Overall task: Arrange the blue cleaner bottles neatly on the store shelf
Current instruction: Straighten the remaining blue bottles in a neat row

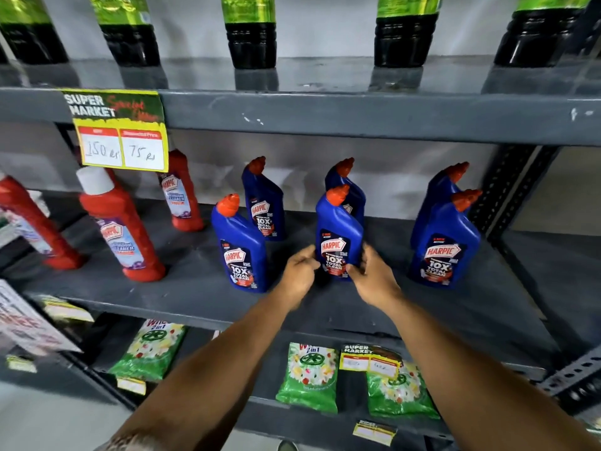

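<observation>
Far left on the grey middle shelf (182,288): three red cleaner bottles (123,229), leaning, one with a white cap, under a yellow price tag (120,138) hung from the shelf edge above.

Next, a front blue cleaner bottle (242,252) upright near the shelf's front, with a second blue bottle (265,203) just behind and to its right.

Centre: left hand (300,271) with fingers curled, pressed to the lower left side of the middle blue bottle (338,236); right hand (374,275) cupped around its lower right side, thumb across the label. Bottle upright, gripped between both hands, base on the shelf or just above, cannot tell which. Another blue bottle (353,187) directly behind it, mostly hidden.

Right: a front right blue bottle (445,252) upright, label forward, and a rear right blue bottle (439,196) close behind.

Above, a row of dark bottles with green labels (250,30). Below, green detergent packs (307,379) lying flat.
</observation>
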`<state>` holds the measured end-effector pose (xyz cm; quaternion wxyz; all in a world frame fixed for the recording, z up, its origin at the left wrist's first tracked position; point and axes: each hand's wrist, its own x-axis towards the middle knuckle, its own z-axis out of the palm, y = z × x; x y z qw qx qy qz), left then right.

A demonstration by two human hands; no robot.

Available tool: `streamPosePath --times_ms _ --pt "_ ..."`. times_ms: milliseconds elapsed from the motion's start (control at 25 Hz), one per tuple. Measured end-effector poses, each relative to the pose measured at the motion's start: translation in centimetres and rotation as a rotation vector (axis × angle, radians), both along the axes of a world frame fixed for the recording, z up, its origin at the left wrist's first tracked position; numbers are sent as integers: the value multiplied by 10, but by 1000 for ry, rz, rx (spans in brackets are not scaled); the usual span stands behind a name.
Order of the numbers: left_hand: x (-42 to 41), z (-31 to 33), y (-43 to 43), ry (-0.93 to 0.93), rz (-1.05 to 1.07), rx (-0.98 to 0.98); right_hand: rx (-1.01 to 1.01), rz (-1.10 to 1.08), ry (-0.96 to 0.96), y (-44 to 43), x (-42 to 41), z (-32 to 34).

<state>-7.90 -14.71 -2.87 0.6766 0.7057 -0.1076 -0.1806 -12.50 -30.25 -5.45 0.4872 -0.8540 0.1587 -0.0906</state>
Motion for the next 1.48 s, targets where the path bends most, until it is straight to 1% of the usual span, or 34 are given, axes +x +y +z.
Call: streamPosePath --times_ms 160,400,520,600,840,880,960,1000,1040,1080,1120,1200,1240,1280,1320,1360,1400,1480 --pt "4 -10 3 -72 -49 0 -20 -8 38 5 -6 7" --pt "-9 -18 10 -36 -43 -42 -39 -37 24 9 -18 4" --pt "-17 -25 12 -15 0 -67 -48 -49 -10 15 -29 1" --pt "-25 -22 13 -30 0 -89 -52 -59 -28 19 -36 1" --pt "-36 -26 20 -47 -34 -59 -44 -58 17 27 -52 6" --pt "-36 -26 20 -46 -5 -39 -53 -82 -14 30 -54 7" --pt "-41 -27 26 -68 152 -7 -108 -221 -140 40 -62 5" --pt "-45 -28 32 -128 258 -19 -155 -282 -220 46 -66 3" --pt "-49 -29 42 -218 369 -53 -197 -280 -285 53 -69 2" --pt "-52 -31 55 -289 487 -95 -219 -207 -308 61 -70 -1" --pt "-51 -30 69 -328 602 -142 -235 -89 -298 71 -69 -1" --pt "-34 -30 97 -334 786 -157 -259 140 -225 94 -55 -1" --pt "-21 -27 108 -302 839 -124 -254 205 -178 106 -45 0" --pt "-9 -23 117 -244 844 -99 -237 234 -110 118 -34 3" --pt "4 -20 124 -162 806 -92 -213 239 -38 130 -21 5" --pt "15 -19 129 -81 738 -126 -191 231 21 141 -9 5" --pt "23 -17 133 -33 637 -181 -171 218 61 150 2 4" --pt "31 -16 139 -33 428 -244 -122 194 105 164 15 0"
